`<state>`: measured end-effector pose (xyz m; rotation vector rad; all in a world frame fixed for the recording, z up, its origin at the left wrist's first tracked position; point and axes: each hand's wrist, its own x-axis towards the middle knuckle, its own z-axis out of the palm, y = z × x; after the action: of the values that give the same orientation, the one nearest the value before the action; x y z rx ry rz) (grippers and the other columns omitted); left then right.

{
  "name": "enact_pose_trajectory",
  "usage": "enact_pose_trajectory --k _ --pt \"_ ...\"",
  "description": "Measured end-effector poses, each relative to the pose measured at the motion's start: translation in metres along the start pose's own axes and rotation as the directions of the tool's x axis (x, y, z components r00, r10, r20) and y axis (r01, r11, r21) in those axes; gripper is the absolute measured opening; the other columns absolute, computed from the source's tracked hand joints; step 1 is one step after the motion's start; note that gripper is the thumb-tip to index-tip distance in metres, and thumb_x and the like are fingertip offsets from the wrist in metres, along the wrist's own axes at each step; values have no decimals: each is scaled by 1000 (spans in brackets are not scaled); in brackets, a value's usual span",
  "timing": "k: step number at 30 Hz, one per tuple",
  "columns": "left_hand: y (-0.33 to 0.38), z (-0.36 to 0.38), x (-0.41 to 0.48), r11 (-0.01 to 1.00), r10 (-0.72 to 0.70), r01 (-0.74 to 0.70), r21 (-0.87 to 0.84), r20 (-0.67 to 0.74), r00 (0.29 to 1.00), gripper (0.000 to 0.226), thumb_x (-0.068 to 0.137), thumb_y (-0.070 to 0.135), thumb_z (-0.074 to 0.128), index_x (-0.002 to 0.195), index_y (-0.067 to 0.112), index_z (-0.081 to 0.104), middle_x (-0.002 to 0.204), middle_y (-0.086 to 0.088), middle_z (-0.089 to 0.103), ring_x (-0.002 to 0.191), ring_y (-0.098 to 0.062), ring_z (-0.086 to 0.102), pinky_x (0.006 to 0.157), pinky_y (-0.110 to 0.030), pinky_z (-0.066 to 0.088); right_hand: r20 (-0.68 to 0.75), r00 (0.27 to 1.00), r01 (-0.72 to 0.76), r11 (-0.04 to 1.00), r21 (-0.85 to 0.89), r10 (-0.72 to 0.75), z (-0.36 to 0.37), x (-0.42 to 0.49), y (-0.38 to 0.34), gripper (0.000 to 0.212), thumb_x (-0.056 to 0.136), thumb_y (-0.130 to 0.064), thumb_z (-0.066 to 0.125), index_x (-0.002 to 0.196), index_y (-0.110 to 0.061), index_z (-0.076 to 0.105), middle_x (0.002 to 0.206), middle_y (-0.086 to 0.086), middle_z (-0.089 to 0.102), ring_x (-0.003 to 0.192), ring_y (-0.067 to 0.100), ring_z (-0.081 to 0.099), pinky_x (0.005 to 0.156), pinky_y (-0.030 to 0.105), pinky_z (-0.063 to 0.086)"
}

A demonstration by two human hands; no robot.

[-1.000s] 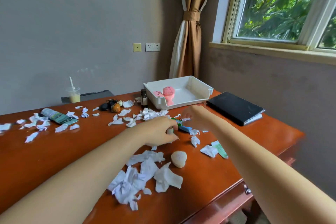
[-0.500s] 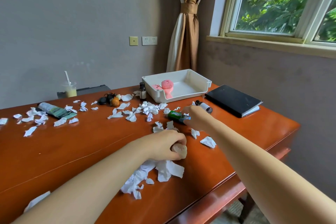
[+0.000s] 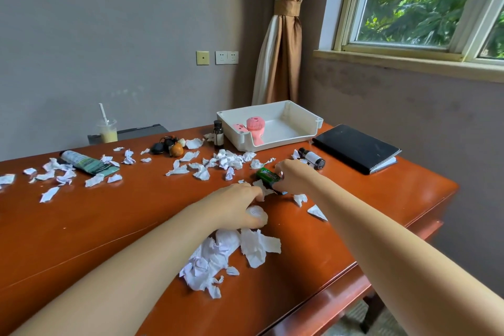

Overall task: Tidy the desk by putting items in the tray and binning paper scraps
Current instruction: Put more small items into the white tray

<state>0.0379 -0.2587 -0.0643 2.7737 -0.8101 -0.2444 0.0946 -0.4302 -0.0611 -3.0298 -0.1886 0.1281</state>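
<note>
The surface (image 3: 81, 226) runs out of frame on its left and near sides. A white tray (image 3: 305, 131) sits at the far edge with pink items (image 3: 255, 124) inside. Torn white paper scraps (image 3: 231, 254) are everywhere, and they pile thickest by the near edge. The left hand (image 3: 234, 207) has its fingers curled over a pale round lump (image 3: 257, 214) that is mostly covered and hard to name. The right hand (image 3: 294, 177), toward the right edge, pinches a glossy green packet (image 3: 266, 174), and its fingertips are hidden behind it.
</note>
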Motion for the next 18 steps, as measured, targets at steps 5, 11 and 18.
enact_pose_trajectory --k 5,11,18 --pt "-8 -2 2 998 55 -58 28 83 995 47 91 40 53 136 26 48 139 2 48 125 -17 46 104 -38 42 11 1000 24 990 -136 -23 1 -11 -3 29 90 -31 53 102 -6 57 89 7 50 81 26 50 68 33 35" --pt "-2 -5 3 992 59 -70 101 109 992 49 89 34 57 136 25 46 139 0 46 125 -20 45 104 -38 41 -20 999 37 987 -158 -40 -1 -21 -3 23 91 -28 51 98 -6 54 89 8 49 78 26 48 66 33 36" --pt "-5 -3 9 995 36 -43 86 77 996 41 88 39 57 125 23 53 122 1 55 103 -18 57 89 -37 51 -103 994 35 999 -39 -39 -18 -15 14 30 91 -29 55 112 -9 60 92 6 60 78 20 55 57 28 41"
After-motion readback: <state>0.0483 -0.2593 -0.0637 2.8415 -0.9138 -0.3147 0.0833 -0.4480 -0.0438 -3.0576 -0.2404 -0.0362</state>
